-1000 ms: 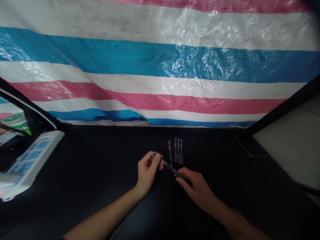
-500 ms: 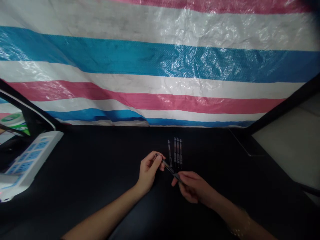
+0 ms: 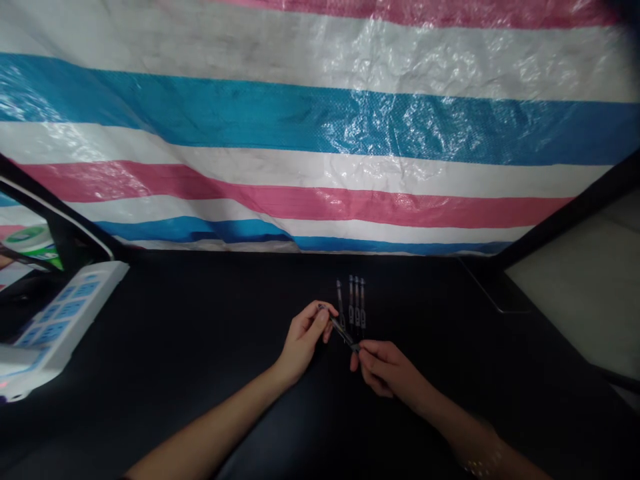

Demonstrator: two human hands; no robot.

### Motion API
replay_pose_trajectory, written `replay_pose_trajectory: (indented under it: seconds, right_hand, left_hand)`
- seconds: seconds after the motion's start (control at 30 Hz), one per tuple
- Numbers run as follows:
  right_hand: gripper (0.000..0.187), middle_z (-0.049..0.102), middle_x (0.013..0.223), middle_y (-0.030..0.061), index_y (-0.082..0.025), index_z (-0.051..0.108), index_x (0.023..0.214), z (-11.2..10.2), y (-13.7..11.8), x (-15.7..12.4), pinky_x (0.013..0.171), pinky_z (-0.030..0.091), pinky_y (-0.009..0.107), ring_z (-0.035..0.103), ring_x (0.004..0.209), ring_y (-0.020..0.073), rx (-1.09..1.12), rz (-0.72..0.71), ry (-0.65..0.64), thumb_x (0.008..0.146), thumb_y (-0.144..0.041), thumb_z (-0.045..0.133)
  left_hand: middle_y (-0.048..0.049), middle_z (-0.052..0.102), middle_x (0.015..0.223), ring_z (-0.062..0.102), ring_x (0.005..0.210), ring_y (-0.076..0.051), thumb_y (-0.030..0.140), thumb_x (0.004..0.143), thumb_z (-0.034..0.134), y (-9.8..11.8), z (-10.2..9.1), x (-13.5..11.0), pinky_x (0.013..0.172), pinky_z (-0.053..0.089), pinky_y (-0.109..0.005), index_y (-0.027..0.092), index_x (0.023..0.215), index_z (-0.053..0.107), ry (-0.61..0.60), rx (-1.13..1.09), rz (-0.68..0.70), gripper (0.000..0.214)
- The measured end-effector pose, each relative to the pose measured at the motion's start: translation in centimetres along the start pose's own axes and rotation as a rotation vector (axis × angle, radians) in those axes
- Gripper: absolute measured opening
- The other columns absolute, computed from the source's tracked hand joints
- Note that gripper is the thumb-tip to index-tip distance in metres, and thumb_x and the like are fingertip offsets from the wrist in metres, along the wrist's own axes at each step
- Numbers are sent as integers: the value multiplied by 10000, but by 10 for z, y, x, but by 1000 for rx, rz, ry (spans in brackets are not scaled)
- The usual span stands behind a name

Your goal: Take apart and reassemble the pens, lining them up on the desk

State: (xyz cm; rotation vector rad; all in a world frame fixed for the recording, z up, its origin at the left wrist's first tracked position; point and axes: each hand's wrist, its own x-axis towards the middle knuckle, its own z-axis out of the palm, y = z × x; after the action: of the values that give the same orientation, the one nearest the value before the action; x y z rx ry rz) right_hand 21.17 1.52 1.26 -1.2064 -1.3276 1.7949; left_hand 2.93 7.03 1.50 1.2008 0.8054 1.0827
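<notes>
Between my two hands a dark pen (image 3: 344, 332) slants down to the right. My left hand (image 3: 305, 337) pinches its upper end between thumb and fingers. The fingers of my right hand (image 3: 383, 367) are closed on its lower end, where a darker part, perhaps the clip or cap, shows. Just beyond the hands lie several similar pens on the black table: one pen (image 3: 341, 303) stands a little apart on the left, and the others (image 3: 357, 303) lie side by side. The pen ends inside my fingers are hidden.
The black table (image 3: 200, 300) runs back to a striped plastic sheet (image 3: 320, 120). A white power strip (image 3: 75, 313) with blue sockets lies along the left edge. Dark frame posts (image 3: 565, 207) rise at both sides, and a green-and-white container (image 3: 35, 243) is at the far left.
Both hands have shifted slightly, the left to the right with the pen's upper end. My right fingers have slightly changed position at the pen's lower end. The pens on the table lie as before.
</notes>
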Motion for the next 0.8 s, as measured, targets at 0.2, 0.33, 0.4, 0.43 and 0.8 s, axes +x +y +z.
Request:
replay_pose_trajectory:
  seconds: [0.2, 0.33, 0.4, 0.43, 0.8]
  right_hand:
    - [371, 548, 552, -42, -141, 567, 935, 5, 1, 0, 411, 314, 184, 408, 391, 61, -155, -122, 75, 932, -496, 458]
    - [346, 596, 672, -7, -146, 569, 934, 6, 2, 1, 393, 306, 174, 440, 414, 53, -143, -126, 97, 937, -474, 459]
    - [360, 593, 693, -3, -141, 573, 933, 6, 3, 2, 382, 306, 167, 444, 415, 50, -116, -115, 107, 931, -483, 460]
    - [368, 590, 696, -2, -138, 576, 943, 6, 3, 3, 378, 307, 164, 446, 414, 49, -106, -111, 108, 929, -487, 458]
    - [360, 595, 682, -4, -136, 587, 934, 4, 4, 4, 370, 315, 154, 464, 404, 48, -85, -101, 99, 930, -467, 445]
  left_hand:
    - [-67, 629, 895, 633, 857, -192, 374, 868, 625, 2, 5, 0, 782, 493, -310, 154, 1136, 604, -129, -70, -23, 347]
    - [-18, 596, 876, 657, 748, -147, 292, 844, 661, -1, 3, 4, 723, 512, -280, 195, 1313, 477, -65, -129, -5, 514]
    - [6, 589, 856, 661, 700, -130, 270, 832, 672, -2, 1, 6, 670, 513, -253, 228, 1353, 413, -39, -124, 5, 583]
    - [14, 585, 845, 664, 684, -127, 267, 828, 674, -2, 0, 7, 642, 511, -240, 236, 1346, 411, -33, -117, 1, 582]
    - [22, 598, 816, 674, 642, -120, 259, 793, 706, -2, -1, 9, 581, 525, -211, 210, 1288, 472, -35, -72, -54, 550]
